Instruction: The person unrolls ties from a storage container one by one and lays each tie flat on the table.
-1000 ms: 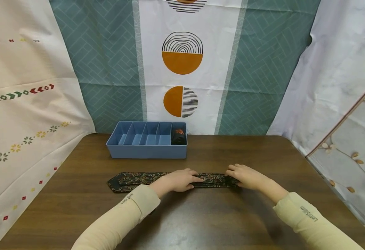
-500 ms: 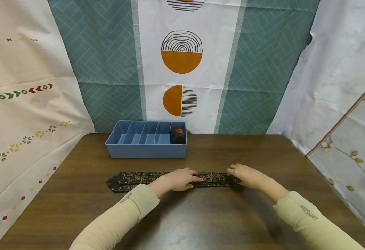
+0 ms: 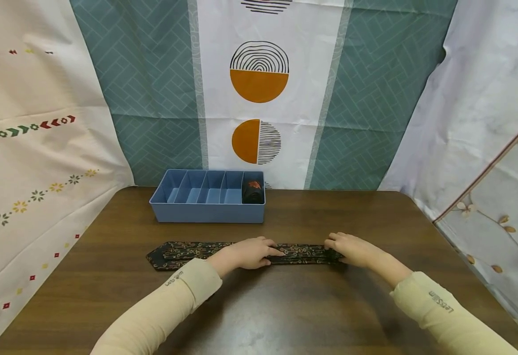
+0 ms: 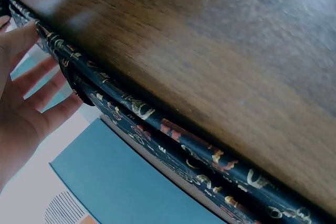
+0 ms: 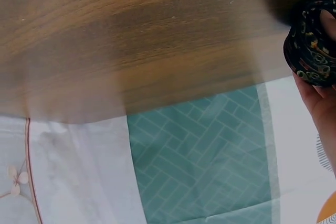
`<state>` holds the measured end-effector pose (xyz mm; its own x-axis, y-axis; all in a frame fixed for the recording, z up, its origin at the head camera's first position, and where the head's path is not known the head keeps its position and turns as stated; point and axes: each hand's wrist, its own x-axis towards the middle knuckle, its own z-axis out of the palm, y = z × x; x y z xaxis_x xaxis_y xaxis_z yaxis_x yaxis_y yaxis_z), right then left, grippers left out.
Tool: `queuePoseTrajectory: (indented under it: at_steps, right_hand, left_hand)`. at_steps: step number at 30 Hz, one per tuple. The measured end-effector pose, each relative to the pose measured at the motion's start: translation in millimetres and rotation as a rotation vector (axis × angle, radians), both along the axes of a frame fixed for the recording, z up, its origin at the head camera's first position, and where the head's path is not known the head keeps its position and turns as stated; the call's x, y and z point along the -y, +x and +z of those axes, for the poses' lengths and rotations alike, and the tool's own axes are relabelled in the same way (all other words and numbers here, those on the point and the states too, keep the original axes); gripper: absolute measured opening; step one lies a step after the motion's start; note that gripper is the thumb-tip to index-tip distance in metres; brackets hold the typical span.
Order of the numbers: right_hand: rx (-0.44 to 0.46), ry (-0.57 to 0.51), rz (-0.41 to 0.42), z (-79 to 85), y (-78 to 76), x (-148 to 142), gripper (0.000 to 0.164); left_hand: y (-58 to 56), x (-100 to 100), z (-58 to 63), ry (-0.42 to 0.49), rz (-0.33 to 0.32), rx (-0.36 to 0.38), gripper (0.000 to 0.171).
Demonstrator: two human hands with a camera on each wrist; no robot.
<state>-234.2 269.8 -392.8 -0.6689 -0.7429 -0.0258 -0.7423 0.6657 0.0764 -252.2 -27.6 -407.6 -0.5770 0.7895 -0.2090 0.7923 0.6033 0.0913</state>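
A dark necktie [image 3: 303, 251] with a small gold and red pattern lies lengthwise across the table, its pointed end at the left. Its right end is wound into a small roll [image 5: 310, 51]. My left hand [image 3: 250, 253] rests on the middle of the tie. In the left wrist view, that hand's fingers stretch out along one edge and the thumb touches the other. With thumb and fingers my right hand [image 3: 352, 249] grips the roll, hiding part of it in the head view.
Behind the tie stands a blue divided box [image 3: 207, 213]. Its rightmost compartment holds a dark rolled item [image 3: 253, 195] with a reddish motif; the other compartments show bare floors. Patterned cloths [image 3: 259, 143] hang along the back and sides of the brown table [image 3: 312, 305].
My left hand and the tie's pointed end have shifted slightly left. My right hand has moved a little to the right with the roll. The box stays put.
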Motion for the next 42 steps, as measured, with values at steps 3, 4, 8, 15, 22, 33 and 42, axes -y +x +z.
queuePoseTrajectory:
  at_steps: [3, 4, 8, 15, 22, 33, 42]
  right_hand:
    - [0.009, -0.008, -0.013, -0.6, 1.1, -1, 0.039]
    - [0.012, -0.007, -0.022, -0.5, 1.4, -2, 0.039]
    - [0.026, 0.018, -0.063, 0.7, 0.9, -3, 0.041]
    - [-0.007, 0.053, -0.057, 1.0, -2.4, -7, 0.039]
    - [-0.007, 0.033, -0.046, 0.8, -2.2, -8, 0.034]
    - [0.014, 0.032, -0.072, 0.9, 0.8, -7, 0.043]
    - [-0.018, 0.018, -0.042, -2.2, 0.4, -8, 0.039]
  left_hand:
    - [0.1, 1, -0.1, 0.0, 0.0, 0.009, 0.043]
    - [0.2, 2, 0.0, 0.002, 0.003, 0.014, 0.043]
    - [-0.2, 5, 0.8, 0.016, 0.014, 0.036, 0.043]
    - [-1.3, 8, 3.5, 0.024, 0.028, 0.046, 0.043]
    - [-2.3, 11, 2.9, 0.02, 0.025, 0.037, 0.042]
    - [-3.0, 21, -0.1, 0.04, 0.049, 0.052, 0.042]
    - [-2.6, 28, 1.3, 0.056, 0.057, 0.063, 0.041]
